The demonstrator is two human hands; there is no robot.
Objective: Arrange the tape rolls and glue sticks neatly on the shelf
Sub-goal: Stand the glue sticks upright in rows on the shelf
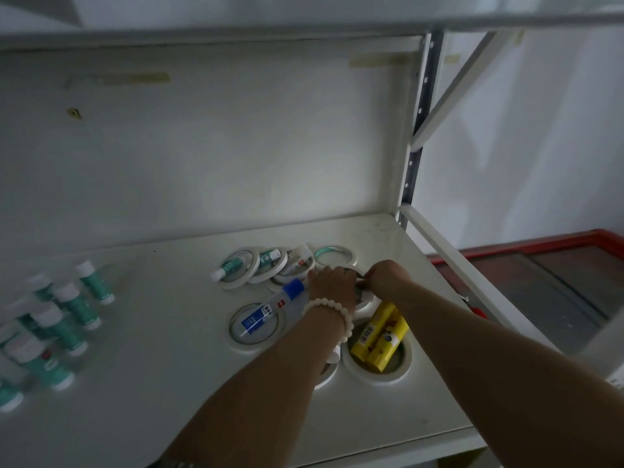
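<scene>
On the white shelf (pixel 169 383), my left hand (pixel 332 285), with a bead bracelet at the wrist, and my right hand (pixel 385 276) meet over a white tape roll (pixel 367 301). Both have curled fingers that grip it, and the hands hide most of it. Behind them lies a heap of tape rolls (pixel 270 268) with green glue sticks (pixel 233 265) among them. A blue glue bottle (pixel 270 309) lies across another tape roll (pixel 236 336). Two yellow glue sticks (pixel 380 336) lie on a tape roll (pixel 381 378) under my right forearm.
Several green-and-white glue sticks (pixel 67 315) stand grouped at the shelf's left. The shelf's back wall (pixel 202 146) and a metal upright (pixel 413 157) bound the space. An upper shelf (pixel 304 15) hangs overhead. A red-framed surface (pixel 557 271) lies beyond the right edge.
</scene>
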